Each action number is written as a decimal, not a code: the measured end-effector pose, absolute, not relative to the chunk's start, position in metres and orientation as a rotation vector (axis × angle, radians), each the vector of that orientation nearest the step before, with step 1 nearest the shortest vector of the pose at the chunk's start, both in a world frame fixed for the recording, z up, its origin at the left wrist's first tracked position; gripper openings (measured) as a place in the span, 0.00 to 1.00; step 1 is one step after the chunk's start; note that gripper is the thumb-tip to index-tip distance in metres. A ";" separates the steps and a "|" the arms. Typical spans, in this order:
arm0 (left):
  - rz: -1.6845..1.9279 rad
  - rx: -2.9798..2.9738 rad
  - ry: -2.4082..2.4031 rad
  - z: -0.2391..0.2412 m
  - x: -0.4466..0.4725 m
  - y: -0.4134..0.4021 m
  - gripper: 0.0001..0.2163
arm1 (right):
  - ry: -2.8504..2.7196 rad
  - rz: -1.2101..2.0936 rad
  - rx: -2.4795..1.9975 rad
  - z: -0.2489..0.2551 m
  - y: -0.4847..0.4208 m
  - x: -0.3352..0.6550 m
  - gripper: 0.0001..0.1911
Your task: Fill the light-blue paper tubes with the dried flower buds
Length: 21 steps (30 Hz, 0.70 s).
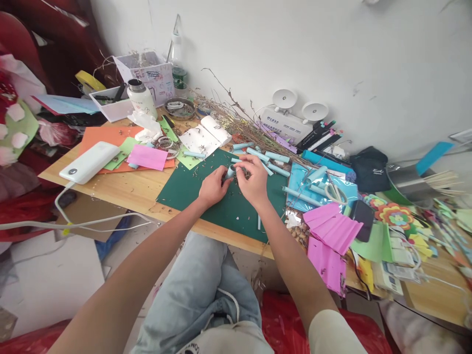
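My left hand (212,188) and my right hand (252,182) meet over a dark green cutting mat (184,189). Between their fingertips is a small light blue paper roll (230,171), pinched from both sides. A little clump of dried plant bits (245,173) lies under my right fingers. Several more light blue paper rolls (273,157) are scattered at the mat's far edge. A bundle of dry twigs (239,120) lies behind them.
A white power bank (89,162) with a cable lies at the left on orange paper (99,135). Pink paper sheets (332,231), a phone (362,220), scissors (334,192) and paper flowers (394,215) crowd the right. A bottle (141,98) and boxes stand at the back left.
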<state>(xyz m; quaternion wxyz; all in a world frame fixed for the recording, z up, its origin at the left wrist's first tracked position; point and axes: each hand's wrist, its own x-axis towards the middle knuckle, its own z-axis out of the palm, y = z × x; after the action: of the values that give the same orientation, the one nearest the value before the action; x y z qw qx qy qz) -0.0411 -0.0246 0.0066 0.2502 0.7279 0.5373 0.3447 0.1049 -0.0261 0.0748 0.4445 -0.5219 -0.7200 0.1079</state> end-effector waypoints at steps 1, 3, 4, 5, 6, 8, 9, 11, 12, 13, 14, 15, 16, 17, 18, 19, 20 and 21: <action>0.935 1.981 1.467 0.007 -0.041 -0.024 0.07 | -1.765 0.276 -1.293 0.075 -0.026 0.109 0.11; 0.920 1.987 1.483 0.007 -0.041 -0.024 0.08 | -1.710 0.307 -1.332 0.073 -0.025 0.119 0.13; 0.912 1.990 1.494 0.007 -0.041 -0.024 0.08 | -1.696 0.321 -1.372 0.071 -0.024 0.125 0.13; 0.903 1.989 1.504 0.007 -0.040 -0.023 0.07 | -1.696 0.324 -1.420 0.068 -0.023 0.132 0.13; 0.896 1.986 1.514 0.007 -0.040 -0.023 0.07 | -1.707 0.310 -1.474 0.065 -0.023 0.138 0.14; 0.892 1.977 1.523 0.007 -0.040 -0.023 0.07 | -1.754 0.242 -1.582 0.057 -0.024 0.148 0.14; 0.892 1.976 1.523 0.007 -0.040 -0.023 0.07 | -1.784 0.207 -1.630 0.054 -0.025 0.151 0.14; 0.889 1.980 1.528 0.007 -0.040 -0.023 0.07 | -1.880 0.187 -1.704 0.046 -0.028 0.154 0.13; 0.884 1.982 1.535 0.008 -0.040 -0.023 0.08 | -1.939 0.197 -1.732 0.042 -0.030 0.154 0.12; 0.878 1.982 1.543 0.008 -0.040 -0.023 0.08 | -1.990 0.209 -1.758 0.038 -0.031 0.154 0.12; 0.871 1.981 1.552 0.008 -0.040 -0.023 0.08 | -2.025 0.212 -1.788 0.034 -0.032 0.153 0.12; 0.867 1.979 1.556 0.008 -0.040 -0.023 0.08 | -2.045 0.205 -1.819 0.030 -0.032 0.152 0.12; 0.866 1.978 1.557 0.008 -0.040 -0.023 0.08 | -2.049 0.193 -1.851 0.027 -0.032 0.151 0.11; 0.865 1.979 1.554 0.008 -0.040 -0.023 0.08 | -2.044 0.182 -1.876 0.024 -0.032 0.151 0.10; 0.866 1.980 1.553 0.008 -0.040 -0.023 0.08 | -2.037 0.175 -1.886 0.021 -0.031 0.151 0.09; 0.866 1.983 1.550 0.008 -0.040 -0.023 0.08 | -2.036 0.173 -1.877 0.020 -0.031 0.153 0.08; 0.867 1.983 1.550 0.008 -0.040 -0.023 0.08 | -2.036 0.173 -1.852 0.018 -0.030 0.154 0.09; 0.871 1.983 1.549 0.007 -0.040 -0.023 0.08 | -2.032 0.175 -1.818 0.018 -0.029 0.156 0.10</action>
<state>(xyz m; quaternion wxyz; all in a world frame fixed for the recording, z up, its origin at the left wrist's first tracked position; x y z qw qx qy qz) -0.0400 -0.0233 0.0074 0.2373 0.7234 0.5652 0.3176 0.1564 -0.0294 0.0182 0.2032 -0.6515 -0.7282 0.0628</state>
